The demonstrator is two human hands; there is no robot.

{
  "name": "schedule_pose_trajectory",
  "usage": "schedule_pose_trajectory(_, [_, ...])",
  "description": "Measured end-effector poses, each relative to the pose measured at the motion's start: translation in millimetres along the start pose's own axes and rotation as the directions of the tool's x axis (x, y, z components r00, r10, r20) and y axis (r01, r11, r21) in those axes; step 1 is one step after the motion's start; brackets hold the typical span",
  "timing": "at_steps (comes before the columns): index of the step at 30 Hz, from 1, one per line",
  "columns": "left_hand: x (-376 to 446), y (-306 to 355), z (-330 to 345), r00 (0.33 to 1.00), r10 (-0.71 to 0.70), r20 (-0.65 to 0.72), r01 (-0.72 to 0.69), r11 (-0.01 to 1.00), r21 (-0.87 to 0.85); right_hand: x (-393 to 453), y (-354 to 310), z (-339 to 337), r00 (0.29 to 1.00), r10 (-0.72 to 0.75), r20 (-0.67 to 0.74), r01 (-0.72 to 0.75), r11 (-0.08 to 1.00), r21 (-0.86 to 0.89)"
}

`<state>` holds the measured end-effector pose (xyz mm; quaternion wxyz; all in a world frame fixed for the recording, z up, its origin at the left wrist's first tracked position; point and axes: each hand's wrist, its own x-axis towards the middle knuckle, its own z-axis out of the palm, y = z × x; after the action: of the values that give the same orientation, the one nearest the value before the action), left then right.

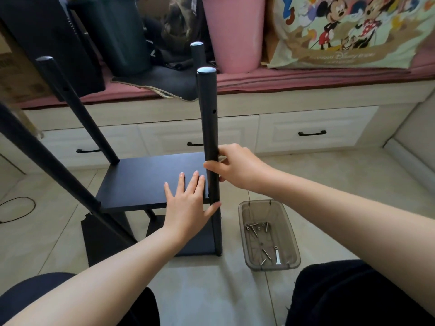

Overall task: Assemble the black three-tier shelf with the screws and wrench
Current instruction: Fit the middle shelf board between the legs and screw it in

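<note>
The black shelf stands on the tiled floor with several upright black poles. Its middle board (pixel 141 180) lies level, and a lower board (pixel 195 243) shows beneath it. My left hand (pixel 188 205) lies flat on the middle board's near right corner, fingers straight, thumb against the near right pole (pixel 208 128). My right hand (pixel 237 165) grips that pole just above the board. A grey plastic tray (pixel 292 241) on the floor to the right holds several screws (pixel 255 229) and a small silver wrench (pixel 277 256).
A cream drawer unit (pixel 313 132) with a pink cushion runs across behind the shelf. On it stand a pink bin (pixel 233 34), a dark bin (pixel 117 31) and a cartoon-print bag (pixel 348 31). A black cable (pixel 21 208) lies on the floor at left. My knees fill the bottom corners.
</note>
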<state>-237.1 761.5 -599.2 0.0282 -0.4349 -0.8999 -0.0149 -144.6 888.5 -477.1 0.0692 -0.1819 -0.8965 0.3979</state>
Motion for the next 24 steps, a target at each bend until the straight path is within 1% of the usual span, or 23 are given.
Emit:
schedule_pose_trajectory(3, [0,-1,-2,1.0,0.006,-0.022,-0.006,1.0,-0.004,-5,14,-2,0.999,0.031,0.037,-0.036,0.991,0.129])
schedule_pose_trajectory(4, [0,-2,-2,1.0,0.008,-0.025,-0.008,1.0,-0.007,-8,22,-4,0.998,0.049,0.046,-0.055,0.988,0.147])
schedule_pose_trajectory(7, [0,-4,-2,0.999,0.004,-0.032,-0.005,1.0,-0.007,-15,56,-9,0.984,0.157,0.09,-0.163,0.985,0.058])
schedule_pose_trajectory(9, [-1,-3,-3,1.0,0.005,-0.03,-0.005,1.0,-0.011,-17,82,-10,0.951,0.27,0.15,-0.272,0.962,-0.009])
schedule_pose_trajectory(12, [-1,-3,-4,1.0,0.002,-0.025,-0.002,1.0,-0.008,-14,122,-4,0.88,0.423,0.215,-0.412,0.906,-0.096])
schedule_pose_trajectory(13, [-1,-3,-4,1.0,-0.001,-0.027,0.001,1.0,-0.014,-12,136,1,0.86,0.462,0.216,-0.45,0.887,-0.105])
schedule_pose_trajectory(15, [0,-1,-5,1.0,-0.005,-0.025,0.004,0.999,-0.036,-8,164,13,0.824,0.531,0.198,-0.529,0.846,-0.069])
schedule_pose_trajectory(18, [0,0,-6,1.0,-0.004,-0.017,0.003,0.999,-0.052,-8,205,41,0.769,0.612,0.188,-0.613,0.788,-0.055])
schedule_pose_trajectory(21, [-1,0,-7,1.0,-0.011,-0.012,0.011,0.999,-0.032,-9,240,75,0.713,0.67,0.204,-0.669,0.738,-0.088])
schedule_pose_trajectory(24, [-2,1,-9,1.0,-0.011,-0.001,0.011,0.999,-0.041,-4,262,104,0.676,0.706,0.212,-0.708,0.702,-0.078])
